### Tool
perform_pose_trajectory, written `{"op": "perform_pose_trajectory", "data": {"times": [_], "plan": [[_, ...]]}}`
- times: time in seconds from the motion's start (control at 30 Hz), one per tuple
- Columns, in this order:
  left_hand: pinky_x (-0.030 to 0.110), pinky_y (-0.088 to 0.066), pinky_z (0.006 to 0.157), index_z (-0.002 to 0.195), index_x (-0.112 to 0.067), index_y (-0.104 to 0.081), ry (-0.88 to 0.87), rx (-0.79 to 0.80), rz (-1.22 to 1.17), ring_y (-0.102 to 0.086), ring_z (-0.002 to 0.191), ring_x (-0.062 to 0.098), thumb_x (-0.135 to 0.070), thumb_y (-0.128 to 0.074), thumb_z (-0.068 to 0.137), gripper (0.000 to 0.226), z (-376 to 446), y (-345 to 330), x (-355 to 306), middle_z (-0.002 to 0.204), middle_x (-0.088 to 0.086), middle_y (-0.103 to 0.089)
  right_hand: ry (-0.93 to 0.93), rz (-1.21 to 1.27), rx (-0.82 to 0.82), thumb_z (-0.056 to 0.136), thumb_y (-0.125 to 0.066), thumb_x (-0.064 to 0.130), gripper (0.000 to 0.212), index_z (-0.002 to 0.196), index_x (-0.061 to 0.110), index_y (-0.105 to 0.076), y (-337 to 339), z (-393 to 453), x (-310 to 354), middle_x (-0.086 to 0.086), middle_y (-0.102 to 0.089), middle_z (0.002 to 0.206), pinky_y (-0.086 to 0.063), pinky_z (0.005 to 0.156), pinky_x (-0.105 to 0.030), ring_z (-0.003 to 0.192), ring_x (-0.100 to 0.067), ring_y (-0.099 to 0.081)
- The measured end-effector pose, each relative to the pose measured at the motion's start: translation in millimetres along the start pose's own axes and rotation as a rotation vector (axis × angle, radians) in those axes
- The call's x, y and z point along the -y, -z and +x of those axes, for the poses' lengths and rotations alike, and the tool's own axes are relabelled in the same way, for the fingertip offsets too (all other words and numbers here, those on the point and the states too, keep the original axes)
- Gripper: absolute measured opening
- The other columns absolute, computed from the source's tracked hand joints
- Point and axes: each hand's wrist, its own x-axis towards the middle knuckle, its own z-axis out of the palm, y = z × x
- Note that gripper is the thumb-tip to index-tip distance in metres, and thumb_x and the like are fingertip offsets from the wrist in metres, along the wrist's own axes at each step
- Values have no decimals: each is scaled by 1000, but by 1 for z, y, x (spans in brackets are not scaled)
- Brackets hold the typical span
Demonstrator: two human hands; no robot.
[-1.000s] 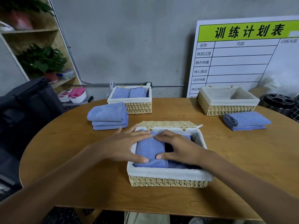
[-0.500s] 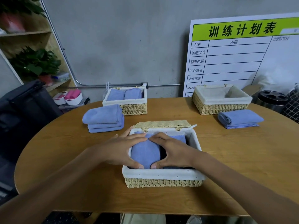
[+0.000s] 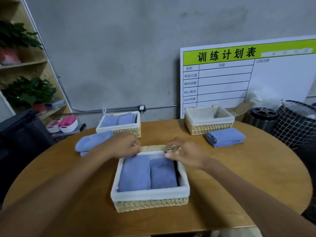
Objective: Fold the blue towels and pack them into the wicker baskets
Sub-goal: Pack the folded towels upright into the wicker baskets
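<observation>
Three rectangular wicker baskets with white cloth liners sit on my round wooden tabletop (image 3: pixel 239 185). The near basket (image 3: pixel 150 196) holds two soft folded blue towels (image 3: pixel 135 173) side by side. The far left basket (image 3: pixel 119 125) also holds two, and the far right basket (image 3: pixel 209 120) shows only its liner. My left hand (image 3: pixel 125 145) and right hand (image 3: pixel 183 153) both pinch the woven lid (image 3: pixel 153 148) at the near basket's far edge. A folded stack (image 3: pixel 90 142) and one folded towel (image 3: pixel 224 136) lie loose.

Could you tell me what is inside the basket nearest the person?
The near basket holds two folded blue towels side by side. Anything beneath them is hidden.
</observation>
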Motion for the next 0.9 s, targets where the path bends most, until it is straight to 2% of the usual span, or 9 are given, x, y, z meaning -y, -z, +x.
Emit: {"op": "perform_pose_trajectory", "data": {"times": [0.1,0.23,0.33,0.4,0.53,0.67,0.73,0.83,0.9], "plan": [[29,-53,86,93,-25,-77,-83,-98,-88,-65,86,0,-31,-60,95,18,55,1,-51,94,-15,-74,-119,-70,-117,91,-56,61,52,132,29,-59,32,-7,-60,10,-59,129,-47,99,-36,118,-10,-56],[26,-48,83,107,-18,-76,-221,-96,-82,-64,93,10,-24,-57,99,21,147,-30,-121,105,-4,-74,-310,-214,-251,97,-49,55,45,127,24,-61,61,-21,-145,-3,-60,120,-43,82,-36,114,-25,-55],[38,-52,88,114,-19,-69,-233,-65,31,-64,107,28,-22,-50,98,25,218,-70,-150,119,8,-69,-397,-338,-310,97,-41,59,51,127,24,-63,66,-28,-190,-4,-61,124,-44,81,-38,112,-33,-56],[45,-52,88,116,-15,-64,-220,-46,103,-61,109,35,-22,-45,99,27,252,-95,-160,122,13,-64,-384,-338,-337,97,-42,56,49,126,23,-64,59,-32,-212,-4,-62,122,-48,84,-41,107,-35,-59],[46,-50,85,99,-10,-59,-190,4,114,-60,101,34,-22,-46,103,18,289,-134,-171,109,14,-64,-327,-237,-459,95,-46,45,46,124,15,-65,30,-45,-235,-7,-65,112,-52,78,-45,98,-33,-62],[37,-45,74,79,-17,-50,-99,-11,-114,-59,88,26,-28,-60,98,24,302,-150,-177,91,7,-64,-311,-215,-486,96,-37,55,54,126,18,-63,26,-45,-234,-4,-67,107,-52,74,-44,96,-28,-63],[34,-41,68,82,-18,-54,-35,19,-213,-58,85,21,-31,-72,89,23,306,-147,-180,88,1,-63,-342,-120,-518,94,-37,57,50,119,22,-64,27,-45,-236,-1,-68,103,-51,75,-42,94,-24,-63],[30,-37,60,87,-19,-57,41,190,-275,-51,73,16,-37,-81,77,32,309,-139,-183,76,-5,-54,-384,45,-591,97,-47,50,31,102,23,-64,29,-48,-235,5,-69,90,-51,75,-40,84,-17,-64],[28,-46,63,87,-15,-64,109,380,-373,-59,79,15,-39,-80,78,29,307,-138,-186,79,-3,-61,-415,113,-635,98,-56,41,21,93,22,-63,31,-51,-231,7,-68,79,-50,72,-37,76,-13,-63]]}}
